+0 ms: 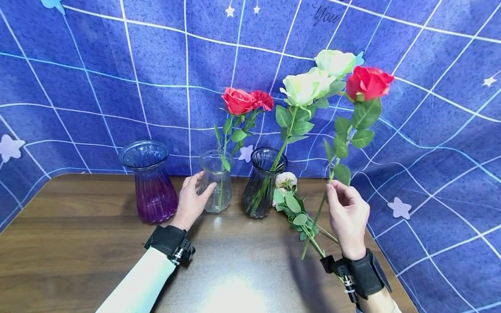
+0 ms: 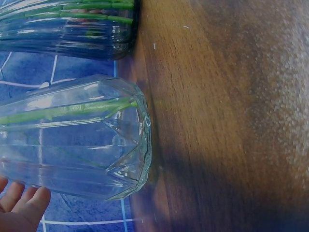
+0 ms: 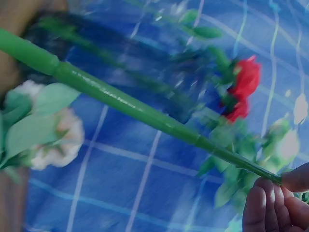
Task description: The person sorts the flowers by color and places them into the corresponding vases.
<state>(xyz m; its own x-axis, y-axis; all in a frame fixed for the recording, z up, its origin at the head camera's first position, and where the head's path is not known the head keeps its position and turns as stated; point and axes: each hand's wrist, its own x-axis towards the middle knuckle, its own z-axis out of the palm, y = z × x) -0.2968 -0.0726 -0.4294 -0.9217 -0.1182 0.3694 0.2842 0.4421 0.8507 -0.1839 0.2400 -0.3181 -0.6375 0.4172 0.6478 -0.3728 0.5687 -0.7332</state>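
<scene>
Over the table (image 1: 86,243), the right hand (image 1: 348,217) is pinching a red rose (image 1: 369,83) by its stem (image 3: 120,101); the left hand (image 1: 192,198), loosely spread, is flanking the clear vase (image 1: 219,205). Red flowers (image 1: 238,101) are standing there, white roses (image 1: 303,88) in the dark vase (image 1: 260,187); pale flowers (image 1: 287,179) are lying unplaced.

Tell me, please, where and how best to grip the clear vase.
Take the clear vase probably by its neck, just under the flared rim, from the left side: it narrows there, two red flowers rise from its mouth, and the dark vase stands to its right.
</scene>
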